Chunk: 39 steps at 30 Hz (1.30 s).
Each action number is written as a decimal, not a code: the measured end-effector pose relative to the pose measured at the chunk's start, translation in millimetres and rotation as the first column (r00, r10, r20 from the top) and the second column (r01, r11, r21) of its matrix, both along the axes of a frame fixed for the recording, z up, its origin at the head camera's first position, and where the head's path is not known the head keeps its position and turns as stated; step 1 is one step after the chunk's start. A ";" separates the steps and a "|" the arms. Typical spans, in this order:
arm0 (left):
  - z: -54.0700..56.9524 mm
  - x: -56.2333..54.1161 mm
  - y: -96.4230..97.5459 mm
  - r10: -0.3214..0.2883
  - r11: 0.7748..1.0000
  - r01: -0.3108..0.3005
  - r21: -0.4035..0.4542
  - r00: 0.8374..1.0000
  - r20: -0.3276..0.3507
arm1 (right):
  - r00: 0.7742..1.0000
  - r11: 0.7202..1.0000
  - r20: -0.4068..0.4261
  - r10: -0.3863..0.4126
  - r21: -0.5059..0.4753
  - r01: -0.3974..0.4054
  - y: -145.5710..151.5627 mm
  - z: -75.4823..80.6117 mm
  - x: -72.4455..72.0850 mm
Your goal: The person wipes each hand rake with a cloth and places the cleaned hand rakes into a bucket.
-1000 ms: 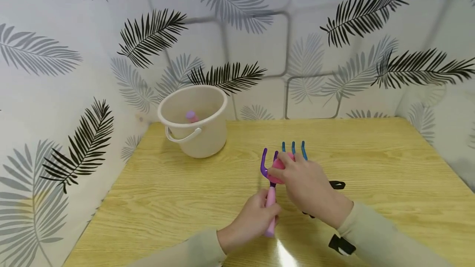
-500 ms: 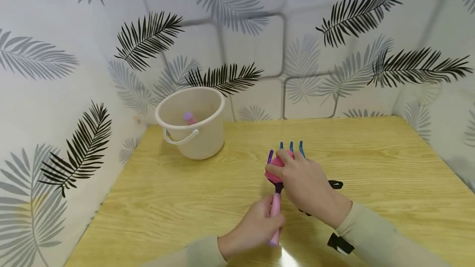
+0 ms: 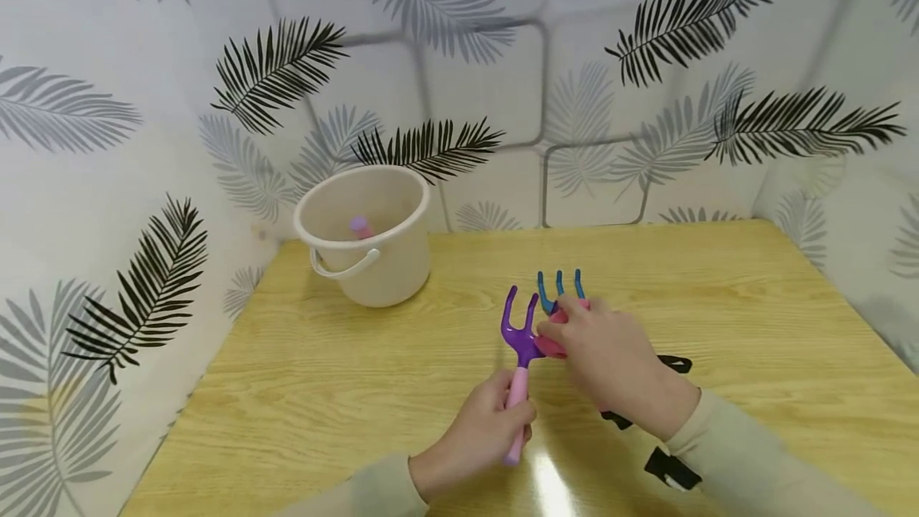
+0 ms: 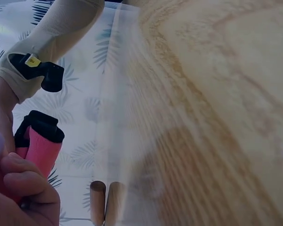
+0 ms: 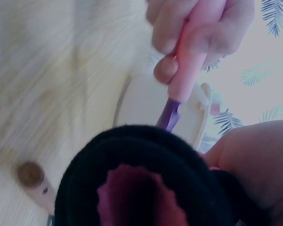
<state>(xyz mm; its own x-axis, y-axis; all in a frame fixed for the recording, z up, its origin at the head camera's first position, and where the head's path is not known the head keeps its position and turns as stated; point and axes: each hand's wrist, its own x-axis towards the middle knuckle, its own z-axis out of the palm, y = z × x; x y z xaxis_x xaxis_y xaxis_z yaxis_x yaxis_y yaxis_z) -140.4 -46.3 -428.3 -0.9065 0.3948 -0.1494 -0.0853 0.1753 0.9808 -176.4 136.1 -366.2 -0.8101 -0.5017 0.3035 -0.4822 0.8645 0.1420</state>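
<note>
In the head view my left hand (image 3: 477, 425) grips the pink handle of a purple hand fork (image 3: 524, 341), its tines pointing away from me. My right hand (image 3: 613, 353) holds a pink glove (image 3: 551, 345) with its fingers curled over it. The glove touches the right side of the fork head and hides part of it. The glove's black cuff (image 5: 137, 136) faces the right wrist camera, showing its pink inside; the left wrist view shows the same pink glove (image 4: 41, 148) from the side. Just beyond my right hand lies a second, blue hand fork (image 3: 551, 305), partly covered.
A cream bucket (image 3: 388, 270) stands at the back left of the wooden table (image 3: 345, 389), with a pink, lilac-ended handle (image 3: 361, 227) inside. A black loop (image 3: 676, 363) shows beside my right wrist. A leaf-patterned sheet (image 3: 488, 86) hangs behind the table.
Half a second ago the glove covered most of the purple fork's head. Now it sits further right, and two purple tines show. The fork has shifted slightly left in my left hand.
</note>
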 end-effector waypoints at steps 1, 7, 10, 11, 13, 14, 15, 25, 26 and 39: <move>0.0 0.5 0.6 -0.004 1.000 0.004 0.003 1.000 -0.002 | 1.000 1.000 0.003 0.002 -0.006 -0.002 -1.5 0.7 0.3; 3.2 1.8 5.2 -0.027 0.999 0.026 -0.022 0.999 -0.043 | 0.997 0.993 -0.033 0.072 -0.093 -0.075 -14.9 3.3 1.1; 4.5 1.9 4.6 -0.008 1.000 0.008 0.000 1.000 -0.029 | 0.996 0.991 -0.048 0.076 -0.108 -0.081 -13.7 3.6 1.2; 4.6 2.2 4.0 0.004 1.000 -0.003 0.010 1.000 -0.021 | 0.997 0.992 -0.046 0.065 -0.102 -0.069 -11.6 3.2 1.5; 4.3 2.8 2.6 0.023 0.999 -0.023 0.033 1.000 -0.004 | 0.999 0.996 -0.035 0.037 -0.082 -0.040 -5.8 1.8 2.3; 3.9 3.4 2.0 0.032 0.999 -0.032 0.044 0.999 0.004 | 0.999 0.997 -0.033 0.021 -0.070 -0.023 -2.9 0.8 2.6; 3.5 3.9 1.4 0.037 0.998 -0.037 0.048 0.999 0.009 | 0.999 0.998 -0.035 0.007 -0.061 -0.009 -0.5 -0.4 2.7; 2.7 4.5 1.2 0.061 0.996 -0.062 0.056 0.998 0.018 | 0.998 0.997 0.016 0.057 -0.055 -0.056 -11.0 1.1 10.0; 2.1 4.8 1.8 0.062 0.996 -0.063 0.059 0.998 0.020 | 0.998 0.996 0.023 0.062 -0.060 -0.061 -11.6 1.3 10.7; 1.3 9.9 3.8 0.048 0.994 -0.054 0.092 0.997 0.058 | 0.999 0.998 -0.037 -0.025 -0.055 0.023 15.1 -15.6 -8.4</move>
<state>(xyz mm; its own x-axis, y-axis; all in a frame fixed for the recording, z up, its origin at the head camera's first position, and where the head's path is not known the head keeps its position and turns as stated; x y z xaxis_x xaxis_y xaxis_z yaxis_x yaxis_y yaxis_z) -130.5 -42.6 -427.1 -0.9170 0.3630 -0.1652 -0.1471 0.0771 0.9861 -184.9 151.2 -381.8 -0.8092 -0.4639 0.3605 -0.4561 0.8828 0.1123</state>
